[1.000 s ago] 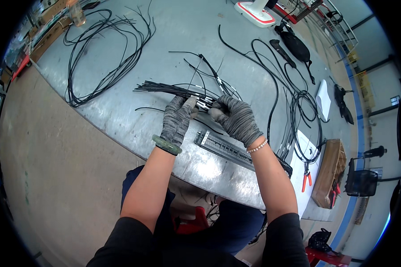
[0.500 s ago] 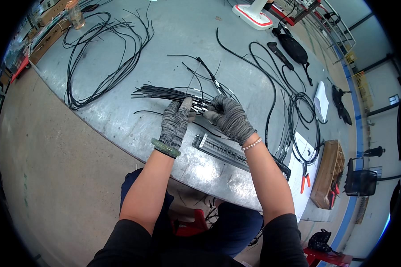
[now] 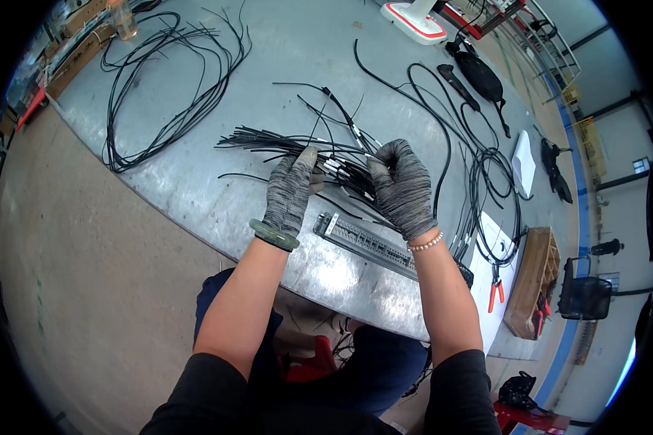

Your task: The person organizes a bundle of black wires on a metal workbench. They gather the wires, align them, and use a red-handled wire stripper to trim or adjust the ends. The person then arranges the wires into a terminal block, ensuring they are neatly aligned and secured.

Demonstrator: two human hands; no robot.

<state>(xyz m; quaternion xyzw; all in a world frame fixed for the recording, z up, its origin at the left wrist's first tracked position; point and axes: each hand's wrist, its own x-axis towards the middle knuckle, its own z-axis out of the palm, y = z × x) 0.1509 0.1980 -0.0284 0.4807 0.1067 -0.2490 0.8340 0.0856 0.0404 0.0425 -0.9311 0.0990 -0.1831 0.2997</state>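
A bundle of thin black cables point(image 3: 257, 138) with white marker sleeves point(image 3: 331, 166) lies across the middle of the metal table. My left hand point(image 3: 290, 190), in a grey knit glove, is closed around the bundle just left of the sleeves, thumb on top. My right hand point(image 3: 404, 190), gloved alike, pinches a black cable at the bundle's right side; its fingertips partly hide what they hold. Several loose black cables with white sleeves point(image 3: 357, 133) lie just beyond. Nearer me rests a long grey panel with rows of slots point(image 3: 366, 243), its right end behind my right forearm.
Coiled black cables lie at the left point(image 3: 116, 109) and right point(image 3: 479, 170). Red-handled pliers point(image 3: 495, 296) rest on white paper point(image 3: 486, 254) beside a wooden box point(image 3: 531, 283). Farther off are a white stand base point(image 3: 416, 25), a black pouch point(image 3: 479, 76) and a bottle point(image 3: 122, 20).
My right hand has moved right, away from my left, with its fingers still pinched. More of the sleeved cables now shows between the hands. My left hand has barely shifted.
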